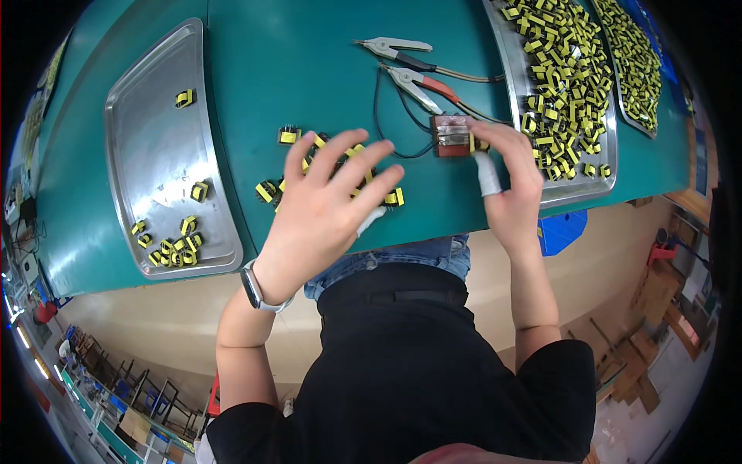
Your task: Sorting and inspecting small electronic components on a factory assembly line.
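Fingers spread, my left hand is over a loose group of small yellow-taped transformers on the green table, partly hiding them. Its thumb wears a white cover. My right hand, also with a white-covered thumb, pinches one small transformer between thumb and fingers. That transformer is at the right edge of a reddish-brown block with metal strips on top; its pins are hidden. Black leads run beside the block, near a clip with a red-orange grip and another with a black grip.
On the left lies a metal tray with several scattered transformers. At right, a metal tray is heaped with many more, and another full tray stands beyond it. A blue bin shows below the table's front edge.
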Demonstrator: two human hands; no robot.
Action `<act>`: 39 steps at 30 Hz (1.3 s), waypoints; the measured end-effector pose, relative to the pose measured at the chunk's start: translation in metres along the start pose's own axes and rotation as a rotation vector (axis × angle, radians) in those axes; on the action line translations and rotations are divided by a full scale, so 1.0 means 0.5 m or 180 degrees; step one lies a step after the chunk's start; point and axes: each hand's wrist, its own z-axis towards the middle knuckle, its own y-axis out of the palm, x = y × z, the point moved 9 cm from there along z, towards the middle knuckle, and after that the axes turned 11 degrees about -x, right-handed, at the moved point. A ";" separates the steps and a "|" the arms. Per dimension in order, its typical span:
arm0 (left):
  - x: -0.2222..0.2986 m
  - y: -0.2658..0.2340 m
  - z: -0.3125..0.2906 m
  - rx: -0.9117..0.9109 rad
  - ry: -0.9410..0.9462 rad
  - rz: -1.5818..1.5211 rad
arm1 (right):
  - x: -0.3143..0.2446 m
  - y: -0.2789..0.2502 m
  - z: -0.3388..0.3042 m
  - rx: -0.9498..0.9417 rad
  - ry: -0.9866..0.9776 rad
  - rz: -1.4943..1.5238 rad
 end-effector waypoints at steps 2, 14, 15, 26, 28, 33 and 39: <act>0.011 0.020 0.004 -0.0096 0.0204 -0.0192 | 0.020 -0.006 0.005 0.0062 0.0238 0.0084; 0.049 0.040 0.013 -0.0093 0.0616 -0.0326 | 0.015 0.010 0.008 -0.0308 0.0015 -0.0664; 0.050 0.039 0.013 -0.0091 0.0615 -0.0324 | 0.011 0.009 0.010 -0.0307 0.0013 -0.0664; 0.016 -0.030 0.010 0.1386 0.0147 -0.2071 | -0.001 0.144 -0.020 -0.1065 0.1301 0.4871; 0.017 -0.033 0.014 0.1416 0.0116 -0.1688 | -0.002 0.145 -0.017 -0.1035 0.1297 0.4988; -0.014 -0.014 0.040 0.1006 -0.0569 -0.1086 | 0.051 0.058 0.010 -0.0147 0.0764 0.2576; -0.022 0.019 0.048 0.0503 -0.0981 -0.0545 | 0.068 0.011 0.011 0.0014 0.0823 0.0924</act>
